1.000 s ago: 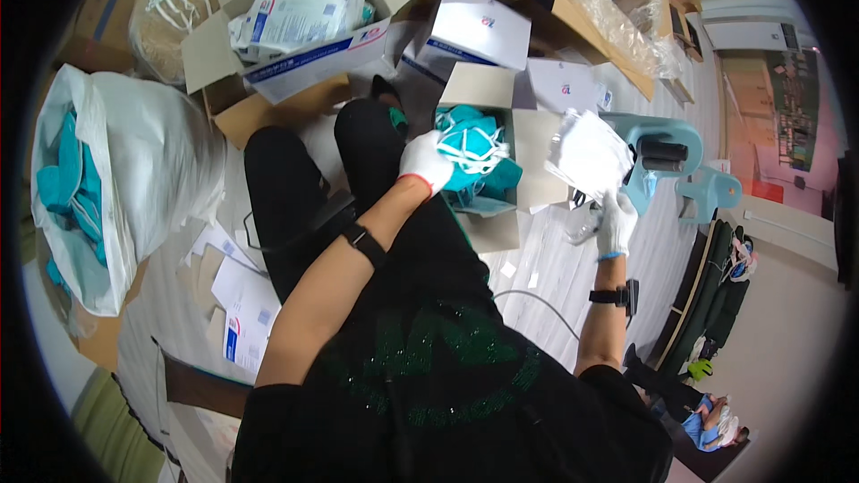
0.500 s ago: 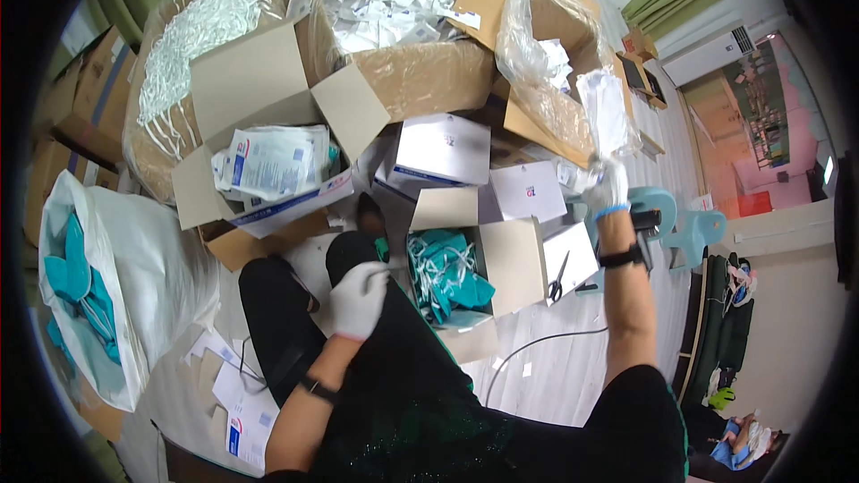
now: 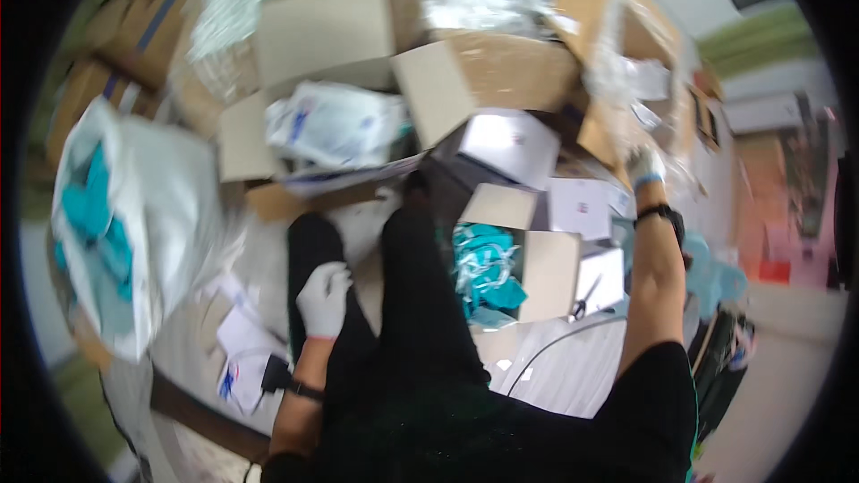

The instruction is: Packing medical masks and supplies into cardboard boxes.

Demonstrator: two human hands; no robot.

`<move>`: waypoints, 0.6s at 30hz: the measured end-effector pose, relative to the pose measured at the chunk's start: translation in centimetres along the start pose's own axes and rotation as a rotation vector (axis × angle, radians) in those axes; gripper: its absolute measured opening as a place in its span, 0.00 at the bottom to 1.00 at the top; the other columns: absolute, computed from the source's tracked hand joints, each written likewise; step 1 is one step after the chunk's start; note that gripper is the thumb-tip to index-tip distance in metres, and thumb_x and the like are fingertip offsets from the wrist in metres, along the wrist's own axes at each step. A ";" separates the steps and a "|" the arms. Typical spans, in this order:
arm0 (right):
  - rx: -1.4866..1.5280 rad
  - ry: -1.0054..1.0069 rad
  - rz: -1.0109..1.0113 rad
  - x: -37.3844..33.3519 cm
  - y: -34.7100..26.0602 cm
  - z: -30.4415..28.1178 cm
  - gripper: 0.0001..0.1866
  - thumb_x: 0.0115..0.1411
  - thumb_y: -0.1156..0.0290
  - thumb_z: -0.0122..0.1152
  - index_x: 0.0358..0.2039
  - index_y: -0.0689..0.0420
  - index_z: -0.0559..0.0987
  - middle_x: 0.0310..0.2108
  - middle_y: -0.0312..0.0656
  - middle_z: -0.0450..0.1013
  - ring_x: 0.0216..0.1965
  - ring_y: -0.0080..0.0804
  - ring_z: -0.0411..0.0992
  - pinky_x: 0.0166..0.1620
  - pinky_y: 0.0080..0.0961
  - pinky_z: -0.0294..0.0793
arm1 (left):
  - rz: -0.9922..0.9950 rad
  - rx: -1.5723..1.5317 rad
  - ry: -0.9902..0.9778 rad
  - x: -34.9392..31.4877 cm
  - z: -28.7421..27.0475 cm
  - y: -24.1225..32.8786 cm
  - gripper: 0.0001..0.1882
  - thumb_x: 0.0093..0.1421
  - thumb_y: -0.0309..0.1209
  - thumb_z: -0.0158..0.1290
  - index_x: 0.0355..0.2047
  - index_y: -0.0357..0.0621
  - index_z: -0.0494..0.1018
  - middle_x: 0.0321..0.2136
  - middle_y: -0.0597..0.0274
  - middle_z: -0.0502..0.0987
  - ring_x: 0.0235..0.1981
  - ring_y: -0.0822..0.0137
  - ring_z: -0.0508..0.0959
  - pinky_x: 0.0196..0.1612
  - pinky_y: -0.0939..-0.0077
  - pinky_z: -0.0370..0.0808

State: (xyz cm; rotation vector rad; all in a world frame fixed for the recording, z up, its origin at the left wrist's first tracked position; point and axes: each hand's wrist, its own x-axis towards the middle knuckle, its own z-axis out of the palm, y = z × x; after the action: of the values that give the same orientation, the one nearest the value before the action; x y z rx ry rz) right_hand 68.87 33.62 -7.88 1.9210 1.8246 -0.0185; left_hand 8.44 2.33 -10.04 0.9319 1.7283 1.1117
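I find the right hand (image 3: 644, 164) at the near side of the plastic-lined box (image 3: 597, 132), the left hand (image 3: 324, 302) over the left thigh (image 3: 358, 326); I cannot tell either's grip through blur. White packets (image 3: 649, 79) lie inside that box; I judge them light, limp, slippery, best pinched by an edge.

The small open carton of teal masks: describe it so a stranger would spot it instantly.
Start from the person's black-trousered legs. Just right of them sits the small cardboard carton, pale flaps spread, holding teal masks with white straps. Unlike the larger open cardboard carton up and left, topped by white packets, its top is teal.
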 end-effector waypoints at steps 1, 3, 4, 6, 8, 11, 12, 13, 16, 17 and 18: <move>0.666 0.047 0.150 -2.1 -2.3 0.4 0.16 0.64 0.56 0.48 0.45 0.50 0.74 0.44 0.38 0.69 0.43 0.28 0.62 0.41 0.25 0.63 | -0.024 -0.022 -0.040 0.7 0.4 -0.2 0.07 0.62 0.22 0.49 0.38 0.34 0.75 0.30 0.58 0.79 0.30 0.70 0.80 0.35 0.79 0.77; 1.985 0.116 0.505 -5.1 -5.4 -0.6 0.05 0.60 0.66 0.57 0.30 0.53 0.77 0.19 0.31 0.68 0.13 0.12 0.60 0.14 0.11 0.57 | -0.115 -0.112 -0.100 1.6 1.3 -0.1 0.07 0.62 0.21 0.49 0.37 0.35 0.75 0.29 0.58 0.79 0.27 0.74 0.79 0.30 0.81 0.77; 1.879 0.135 0.427 -6.3 -8.9 -2.1 0.06 0.60 0.66 0.58 0.31 0.54 0.77 0.19 0.31 0.68 0.13 0.13 0.61 0.14 0.12 0.58 | -0.126 -0.172 -0.128 1.8 1.4 0.0 0.07 0.62 0.21 0.48 0.38 0.35 0.74 0.28 0.57 0.79 0.26 0.73 0.79 0.28 0.81 0.76; 1.749 0.175 0.269 -9.0 -17.2 -6.5 0.07 0.59 0.66 0.60 0.31 0.56 0.78 0.18 0.31 0.69 0.14 0.14 0.62 0.14 0.14 0.59 | -0.210 -0.261 -0.201 2.5 1.0 -0.2 0.08 0.62 0.21 0.48 0.40 0.34 0.73 0.29 0.55 0.78 0.24 0.71 0.79 0.25 0.81 0.75; 1.706 0.171 0.065 -10.8 -23.3 -10.1 0.09 0.58 0.66 0.61 0.33 0.58 0.78 0.20 0.33 0.70 0.15 0.16 0.63 0.17 0.14 0.61 | -0.272 -0.338 -0.263 3.0 0.6 0.5 0.09 0.62 0.23 0.47 0.41 0.33 0.72 0.29 0.54 0.78 0.22 0.70 0.79 0.23 0.81 0.74; 1.610 0.135 -0.313 -12.7 -32.5 -16.2 0.13 0.58 0.65 0.62 0.37 0.63 0.78 0.25 0.37 0.74 0.23 0.20 0.69 0.29 0.18 0.70 | -0.326 -0.475 -0.271 3.1 -0.1 0.1 0.09 0.63 0.24 0.46 0.41 0.32 0.72 0.28 0.53 0.77 0.21 0.69 0.78 0.22 0.81 0.73; 1.428 0.159 -0.411 -12.0 -34.7 -16.6 0.18 0.57 0.64 0.63 0.42 0.65 0.77 0.31 0.41 0.75 0.30 0.26 0.72 0.37 0.21 0.71 | -0.320 -0.482 -0.285 3.1 -0.1 -0.2 0.09 0.63 0.24 0.46 0.41 0.32 0.72 0.28 0.53 0.77 0.21 0.68 0.78 0.21 0.81 0.73; 1.236 0.187 -0.506 -10.9 -36.9 -17.3 0.23 0.57 0.62 0.63 0.47 0.66 0.75 0.36 0.45 0.76 0.38 0.32 0.75 0.45 0.25 0.73 | -0.319 -0.475 -0.292 3.2 -0.1 -0.6 0.09 0.63 0.24 0.45 0.41 0.33 0.71 0.28 0.53 0.77 0.21 0.69 0.78 0.21 0.81 0.73; 1.073 0.077 -0.603 -5.6 -43.1 -16.9 0.41 0.49 0.55 0.71 0.57 0.67 0.65 0.47 0.53 0.74 0.51 0.43 0.72 0.56 0.29 0.67 | -0.327 -0.492 -0.304 3.5 -0.7 -0.6 0.09 0.63 0.24 0.45 0.41 0.33 0.71 0.28 0.53 0.77 0.20 0.69 0.78 0.20 0.81 0.73; 0.958 0.127 -0.593 -3.1 -44.0 -15.8 0.47 0.45 0.49 0.72 0.57 0.68 0.64 0.50 0.57 0.72 0.53 0.47 0.70 0.56 0.31 0.67 | -0.319 -0.503 -0.301 3.8 -1.0 -0.5 0.09 0.63 0.24 0.45 0.41 0.33 0.71 0.28 0.53 0.77 0.20 0.69 0.78 0.20 0.81 0.73; 0.822 0.022 -0.544 -2.7 -45.3 -16.9 0.51 0.42 0.46 0.74 0.58 0.68 0.63 0.50 0.58 0.71 0.54 0.48 0.70 0.56 0.32 0.68 | -0.319 -0.486 -0.314 3.7 -1.6 -0.7 0.09 0.64 0.25 0.45 0.41 0.32 0.71 0.28 0.52 0.77 0.21 0.68 0.78 0.20 0.81 0.72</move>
State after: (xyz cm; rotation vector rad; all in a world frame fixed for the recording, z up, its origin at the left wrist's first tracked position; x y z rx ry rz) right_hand 20.59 36.51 -7.19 1.7822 2.5429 -1.0718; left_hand 5.52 4.95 -11.29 0.4747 1.2189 1.0405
